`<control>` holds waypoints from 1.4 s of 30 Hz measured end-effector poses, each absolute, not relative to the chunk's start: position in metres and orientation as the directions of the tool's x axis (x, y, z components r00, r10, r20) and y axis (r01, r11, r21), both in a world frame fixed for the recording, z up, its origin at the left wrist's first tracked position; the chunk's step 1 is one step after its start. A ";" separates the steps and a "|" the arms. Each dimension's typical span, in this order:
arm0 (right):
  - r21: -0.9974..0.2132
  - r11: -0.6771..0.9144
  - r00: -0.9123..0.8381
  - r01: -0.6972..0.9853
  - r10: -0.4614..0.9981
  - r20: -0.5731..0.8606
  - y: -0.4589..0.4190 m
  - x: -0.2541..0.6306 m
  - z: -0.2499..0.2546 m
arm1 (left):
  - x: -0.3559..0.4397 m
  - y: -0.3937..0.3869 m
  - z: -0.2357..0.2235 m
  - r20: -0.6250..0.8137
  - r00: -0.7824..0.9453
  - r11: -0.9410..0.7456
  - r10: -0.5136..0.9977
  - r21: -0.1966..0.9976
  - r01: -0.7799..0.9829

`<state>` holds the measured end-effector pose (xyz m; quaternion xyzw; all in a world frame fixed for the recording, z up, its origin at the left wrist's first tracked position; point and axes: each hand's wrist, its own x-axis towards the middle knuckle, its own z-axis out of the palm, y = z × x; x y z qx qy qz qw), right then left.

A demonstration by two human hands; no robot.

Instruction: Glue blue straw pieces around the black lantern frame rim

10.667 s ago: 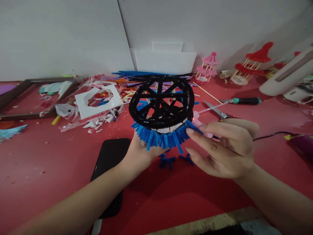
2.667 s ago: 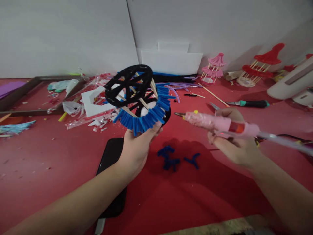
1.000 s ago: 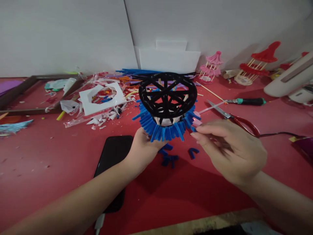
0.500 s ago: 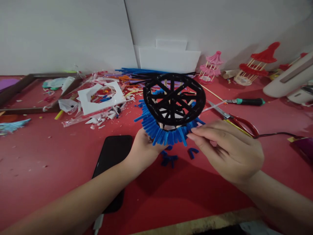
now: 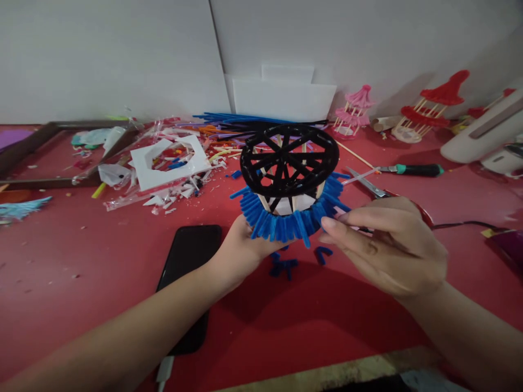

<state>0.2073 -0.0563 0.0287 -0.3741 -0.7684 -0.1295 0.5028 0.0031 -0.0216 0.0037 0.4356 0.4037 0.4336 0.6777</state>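
My left hand (image 5: 241,245) grips a round craft frame from below; its fingertips are hidden behind the frame. A black pipe-cleaner wheel with spokes (image 5: 281,155) tops it, set on short wooden sticks above a fringe of blue pipe-cleaner pieces (image 5: 281,226). At the fringe's right edge is my right hand (image 5: 388,245), its fingers stretched and slightly apart, a fingertip touching the blue pieces. No loose piece shows in its fingers. Several cut blue pipe-cleaner pieces (image 5: 285,267) lie on the red table below. A pink glue gun is mostly hidden behind the fringe and right hand.
A black phone (image 5: 192,250) lies beside my left forearm. Scissors (image 5: 373,188) and a green-and-black handled tool (image 5: 417,170) lie at right. Behind are pipe cleaners (image 5: 232,118), a white cut-out board (image 5: 143,169), scraps, and pink (image 5: 353,111) and red (image 5: 433,106) tower models.
The glue gun held earlier is out of my right hand. That hand brought a small blue piece to the fringe's right edge; now its pinch has loosened, fingers against the fringe. The frame tilted slightly.
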 end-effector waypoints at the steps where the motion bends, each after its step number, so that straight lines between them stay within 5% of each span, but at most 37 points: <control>1: -0.123 0.687 -0.247 0.717 0.415 0.876 -0.056 0.209 0.030 | 0.003 -0.022 0.003 -0.166 0.301 0.240 0.939 0.943 -0.228; 6: 0.000 0.683 -0.330 0.731 0.353 0.875 -0.055 0.215 0.029 | 0.000 -0.021 -0.002 -0.135 0.321 0.209 0.938 0.955 -0.210; 42: 0.123 0.636 -0.432 0.762 0.358 0.828 -0.056 0.223 0.026 | 0.004 -0.020 0.006 -0.060 0.383 0.168 0.922 0.952 -0.256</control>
